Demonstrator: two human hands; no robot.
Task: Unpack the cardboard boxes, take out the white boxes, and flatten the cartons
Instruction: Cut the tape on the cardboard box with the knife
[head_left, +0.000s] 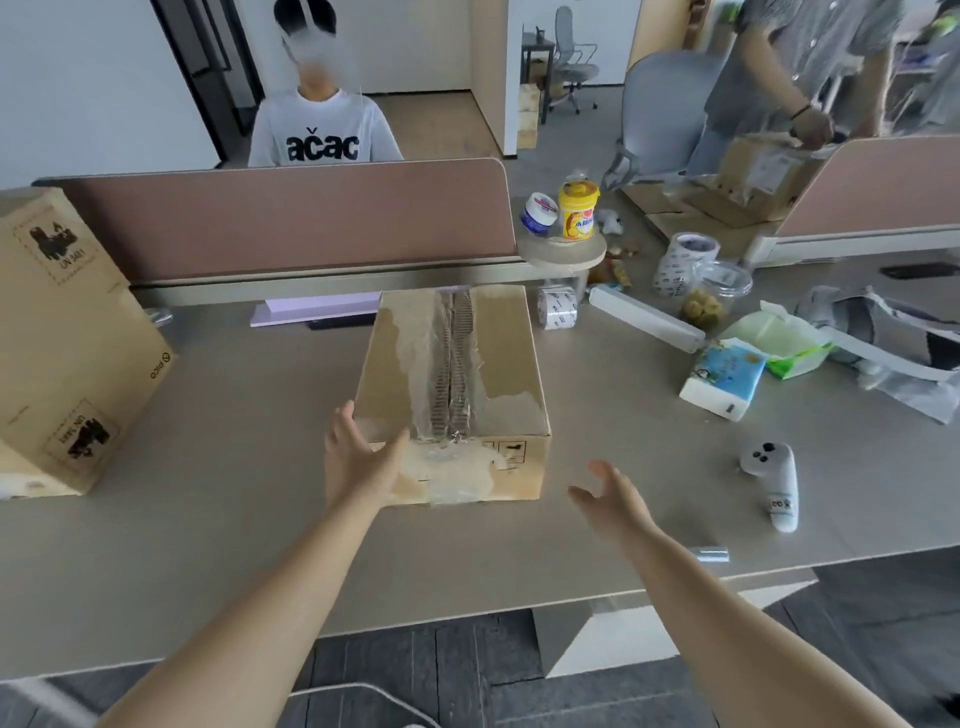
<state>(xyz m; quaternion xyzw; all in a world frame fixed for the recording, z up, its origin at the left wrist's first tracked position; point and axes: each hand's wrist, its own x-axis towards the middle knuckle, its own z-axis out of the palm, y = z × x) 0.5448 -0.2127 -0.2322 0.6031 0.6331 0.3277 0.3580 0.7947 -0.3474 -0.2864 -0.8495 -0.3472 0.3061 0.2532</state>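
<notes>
while the left grip (363, 457) is resting open on the near left corner of the carton (498, 364), the right grip (613, 499) is hovering spread beside it, touching nothing. the carton is sitting on the desk (208, 519), looking stiff and probably loaded; both side walls are offering firm holds.

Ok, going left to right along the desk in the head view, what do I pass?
stacked cartons → taped carton → right hand → controller → plastic bag. The left hand overlaps the taped carton, so it is left out.
</notes>
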